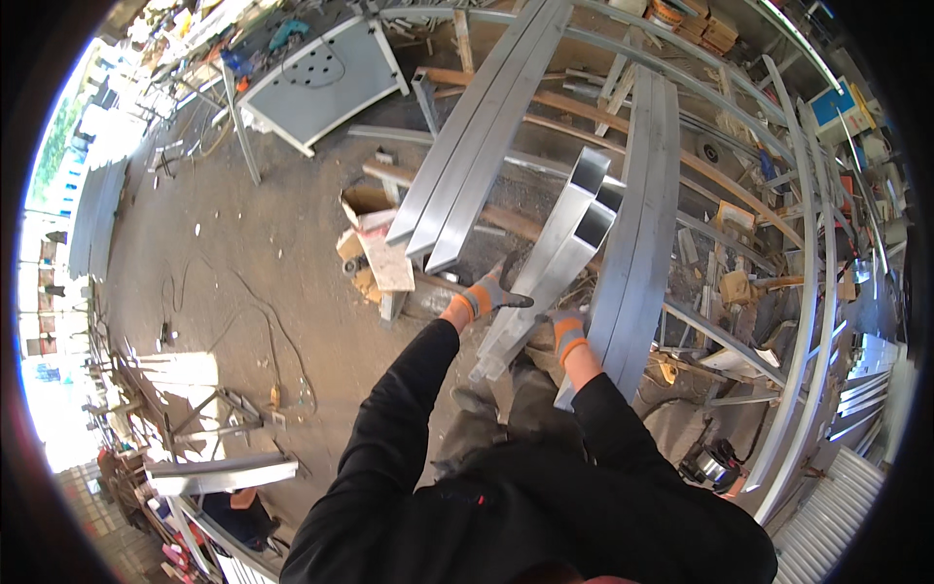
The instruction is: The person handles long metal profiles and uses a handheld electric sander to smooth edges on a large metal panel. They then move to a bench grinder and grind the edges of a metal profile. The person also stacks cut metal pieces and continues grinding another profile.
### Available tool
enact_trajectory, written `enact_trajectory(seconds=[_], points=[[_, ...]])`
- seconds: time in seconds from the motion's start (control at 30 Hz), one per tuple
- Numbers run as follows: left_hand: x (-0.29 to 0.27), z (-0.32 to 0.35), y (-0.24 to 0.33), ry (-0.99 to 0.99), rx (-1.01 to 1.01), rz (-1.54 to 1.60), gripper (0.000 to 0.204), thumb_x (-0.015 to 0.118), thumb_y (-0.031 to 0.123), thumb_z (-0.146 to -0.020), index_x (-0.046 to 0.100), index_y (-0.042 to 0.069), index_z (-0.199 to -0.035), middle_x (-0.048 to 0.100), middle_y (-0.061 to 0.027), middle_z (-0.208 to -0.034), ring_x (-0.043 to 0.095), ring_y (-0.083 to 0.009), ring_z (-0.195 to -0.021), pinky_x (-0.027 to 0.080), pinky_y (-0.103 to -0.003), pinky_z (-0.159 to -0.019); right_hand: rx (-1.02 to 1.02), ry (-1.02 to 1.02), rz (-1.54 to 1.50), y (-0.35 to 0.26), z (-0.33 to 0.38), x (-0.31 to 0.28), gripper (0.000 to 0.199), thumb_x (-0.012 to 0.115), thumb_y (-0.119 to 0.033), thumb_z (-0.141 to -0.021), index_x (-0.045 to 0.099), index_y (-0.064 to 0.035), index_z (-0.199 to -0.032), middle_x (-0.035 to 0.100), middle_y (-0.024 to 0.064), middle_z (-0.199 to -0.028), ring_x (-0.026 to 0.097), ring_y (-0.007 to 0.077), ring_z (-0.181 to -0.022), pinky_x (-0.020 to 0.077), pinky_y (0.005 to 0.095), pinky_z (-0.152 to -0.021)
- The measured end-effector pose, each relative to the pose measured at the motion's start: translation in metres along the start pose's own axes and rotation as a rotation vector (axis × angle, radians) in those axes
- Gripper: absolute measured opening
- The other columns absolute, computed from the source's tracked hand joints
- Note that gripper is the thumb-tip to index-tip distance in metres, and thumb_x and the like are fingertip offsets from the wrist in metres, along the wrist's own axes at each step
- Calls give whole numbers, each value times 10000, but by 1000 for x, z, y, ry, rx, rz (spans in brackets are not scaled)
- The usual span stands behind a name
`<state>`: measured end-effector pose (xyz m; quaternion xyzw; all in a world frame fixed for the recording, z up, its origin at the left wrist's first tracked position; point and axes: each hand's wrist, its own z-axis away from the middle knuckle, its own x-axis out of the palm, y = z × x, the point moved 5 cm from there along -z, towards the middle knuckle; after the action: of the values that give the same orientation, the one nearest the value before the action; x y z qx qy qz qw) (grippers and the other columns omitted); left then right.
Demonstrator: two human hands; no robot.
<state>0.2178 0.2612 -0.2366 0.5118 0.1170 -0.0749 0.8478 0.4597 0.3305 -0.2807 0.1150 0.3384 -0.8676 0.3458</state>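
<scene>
Two square metal tubes sit side by side in front of me. Their hollow ends face up and away, and they taper toward my feet. My left hand, in a grey and orange glove, is at their left side. Its fingers are spread and its thumb reaches over the tube's edge. On the other side is my right hand, gloved alike, between these tubes and a long stack of metal tubes. Its fingers are partly hidden and blurred, so its hold is unclear. More long tubes with slanted ends lie to the left.
Metal rails and wooden beams run beneath the tubes. An open cardboard box stands left of them. A grey panelled table is at the far left. Cables trail on the floor. Curved-looking long bars run along the right.
</scene>
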Motion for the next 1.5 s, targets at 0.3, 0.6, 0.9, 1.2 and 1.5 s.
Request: enact_trajectory(seconds=[0.3,0.6,0.9,1.2,1.5], points=[[29,-42,5,128,107,-5,1322,1044,444,-804,309,-43,-1788,486,-327,-1739,495,-436,-1621,416,-469,-1343,-494,115,-58,-22,-21,29,982,1075,-317,-724,633,19,-1535,822,186,-1347,811,338,-1161,649,465,-1016],[-83,-27,175,224,375,191,920,1005,292,-927,542,-69,-1635,760,-167,-1451,730,-236,-1342,618,-413,-1130,-828,94,-61,-213,110,-90,946,954,-664,-836,701,-14,-1475,804,290,-1311,780,490,-1199,648,510,-999],[-146,-111,314,357,267,-365,904,826,715,-964,731,-42,-1449,826,-241,-1296,788,-337,-1218,611,-427,-1069,-820,244,306,-319,64,-150,1022,769,-870,-909,731,-7,-1455,819,296,-1271,797,471,-1167,651,529,-958],[-136,-228,322,430,2,-565,992,418,854,-1100,698,-22,-1473,755,-271,-1448,703,-444,-1394,534,-497,-1198,-800,222,-172,-313,-48,-101,1114,868,-671,-952,502,97,-1671,594,358,-1645,582,467,-1552,487,515,-1266],[-121,-155,208,310,166,105,777,779,467,-1095,545,-40,-1636,700,-282,-1546,662,-410,-1476,541,-454,-1212,-782,-79,-896,-312,-96,-56,937,892,-163,-1023,377,-83,-1802,767,108,-1358,734,151,-1144,621,329,-938]])
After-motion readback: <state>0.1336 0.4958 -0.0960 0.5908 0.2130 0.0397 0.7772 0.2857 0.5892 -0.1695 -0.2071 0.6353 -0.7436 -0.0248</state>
